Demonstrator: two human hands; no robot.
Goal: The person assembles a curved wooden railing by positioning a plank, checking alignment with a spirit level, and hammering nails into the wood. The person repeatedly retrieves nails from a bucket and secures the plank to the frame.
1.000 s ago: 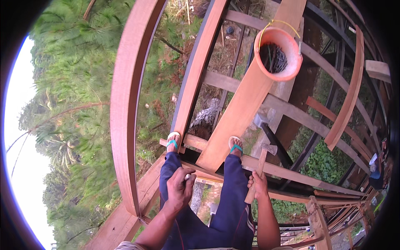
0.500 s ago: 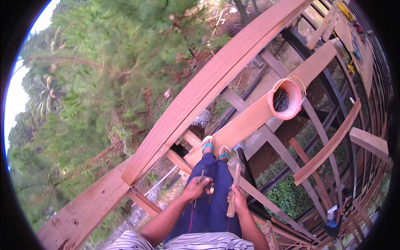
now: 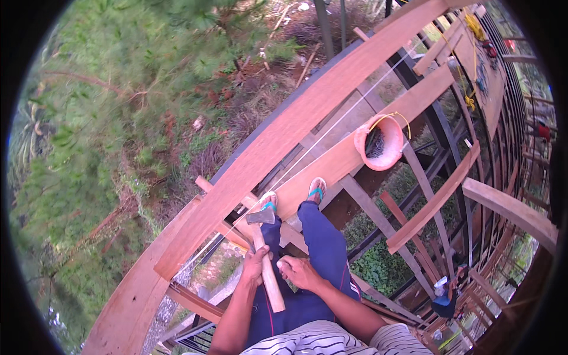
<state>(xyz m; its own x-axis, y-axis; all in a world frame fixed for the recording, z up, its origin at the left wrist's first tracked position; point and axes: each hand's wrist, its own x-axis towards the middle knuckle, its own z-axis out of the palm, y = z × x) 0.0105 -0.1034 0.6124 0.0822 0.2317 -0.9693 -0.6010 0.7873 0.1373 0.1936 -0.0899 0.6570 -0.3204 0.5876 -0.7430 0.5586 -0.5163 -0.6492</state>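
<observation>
My left hand (image 3: 254,266) is closed around the pale wooden handle of a hatchet (image 3: 273,290). Its dark metal head points up and away, above my left foot. Close beside the handle is my right hand (image 3: 299,273), its fingers curled into a pinch; what they hold, if anything, is too small to make out. Both hands are in front of my thighs. My sandalled feet stand apart at the near end of a wooden plank (image 3: 322,171). Farther along that plank sits an orange bucket (image 3: 387,155) with dark nail-like pieces inside and a yellow handle.
A long curved board (image 3: 284,142) runs along the left edge, with a pale string (image 3: 337,122) stretched beside it. Beams cross open gaps above the ground. A loose short board (image 3: 438,198) lies on the right. Yellow rope (image 3: 473,25) lies far right; trees fill the left.
The hatchet's wooden handle was in my right hand and is now in my left. The thin dark rod no longer shows in my left hand. My feet have moved apart, and the view has shifted.
</observation>
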